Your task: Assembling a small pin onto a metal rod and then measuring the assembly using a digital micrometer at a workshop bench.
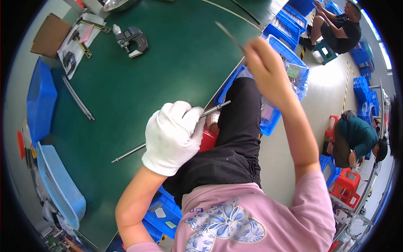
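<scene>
My left hand (172, 136) wears a white glove and is closed around a slim metal shaft (131, 152). The shaft slants across the table's edge; both its stepped, narrower ends stick out of the fist, and its middle is hidden by the glove. Bare and raised to the right, my right hand (268, 69) grips a thin, long metal tool (228, 34) that points up and left. Motion blurs this tool, so its exact kind does not show. It is apart from the shaft. On the green table (168, 75) lie several similar shafts (78, 98), side by side.
A digital micrometer (133, 41) lies at the far left, near calipers (82, 38) on paper. Blue bins (42, 98) and a light-blue basket (63, 185) line the left edge. Blue crates (289, 59) stand beyond my right leg. Two other people sit or bend at right.
</scene>
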### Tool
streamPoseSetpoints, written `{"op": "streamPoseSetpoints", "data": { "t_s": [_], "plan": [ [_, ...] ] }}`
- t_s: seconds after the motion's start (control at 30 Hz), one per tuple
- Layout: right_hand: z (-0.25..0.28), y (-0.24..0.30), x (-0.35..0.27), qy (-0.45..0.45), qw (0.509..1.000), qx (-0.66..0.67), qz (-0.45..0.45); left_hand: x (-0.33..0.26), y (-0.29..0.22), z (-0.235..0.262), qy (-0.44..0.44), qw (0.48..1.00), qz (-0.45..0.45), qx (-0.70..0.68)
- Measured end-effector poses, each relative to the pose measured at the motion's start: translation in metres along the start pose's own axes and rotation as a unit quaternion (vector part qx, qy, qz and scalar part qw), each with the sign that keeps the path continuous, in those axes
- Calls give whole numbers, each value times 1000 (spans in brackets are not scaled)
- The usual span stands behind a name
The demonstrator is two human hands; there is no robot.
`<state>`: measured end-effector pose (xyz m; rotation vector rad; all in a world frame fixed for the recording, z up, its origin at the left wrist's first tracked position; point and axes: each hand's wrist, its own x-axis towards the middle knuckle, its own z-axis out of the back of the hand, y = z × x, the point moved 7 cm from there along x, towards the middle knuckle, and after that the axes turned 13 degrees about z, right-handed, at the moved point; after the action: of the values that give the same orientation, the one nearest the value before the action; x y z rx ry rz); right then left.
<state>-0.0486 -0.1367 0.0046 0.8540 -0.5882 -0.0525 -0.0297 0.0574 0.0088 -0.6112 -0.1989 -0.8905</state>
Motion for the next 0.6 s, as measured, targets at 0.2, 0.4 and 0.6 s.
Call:
{"op": "streamPoseSetpoints", "data": {
  "t_s": [0.2, 0.4, 0.6],
  "plan": [
    [-25, 4, -125, -17, 945, 259, -198, 10, -10, -14, 46, 999, 18, 6],
    [-54, 18, -135, 19, 905, 367, -214, 5, 4, -15, 52, 989, 106, -92],
    [-35, 30, -116, -18, 981, 190, -22, 10, 7, -15, 72, 980, 146, -117]
  ]
}}
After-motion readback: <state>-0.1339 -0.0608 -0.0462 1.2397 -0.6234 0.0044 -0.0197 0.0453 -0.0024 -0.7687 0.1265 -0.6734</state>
